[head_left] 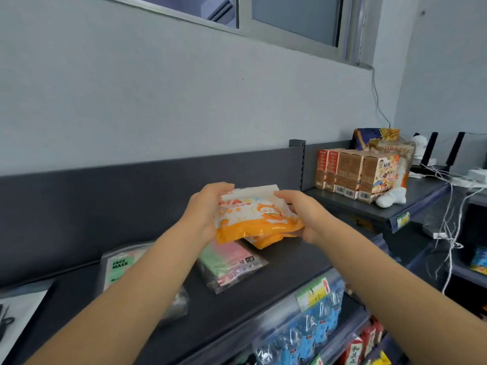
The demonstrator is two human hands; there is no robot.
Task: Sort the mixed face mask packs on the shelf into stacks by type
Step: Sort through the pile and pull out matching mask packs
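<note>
Dark shelf (276, 262); hands (259, 210) grip orange mask packs (253, 219), header end away

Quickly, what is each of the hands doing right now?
Left hand: closed on the orange mask packs, at their left edge.
Right hand: closed on the same orange mask packs, at their right edge.

Head view, single wide-angle camera, worn at head height. Faces forward and down onto a dark shelf (276, 280) at arm's reach, tilted so the shelf runs up toward the right. Both forearms enter from the bottom edge; hands meet near frame centre. Upper half takes in the grey wall (158, 96) and a window (292, 19). Lower shelves show at bottom right. No second view.
</note>
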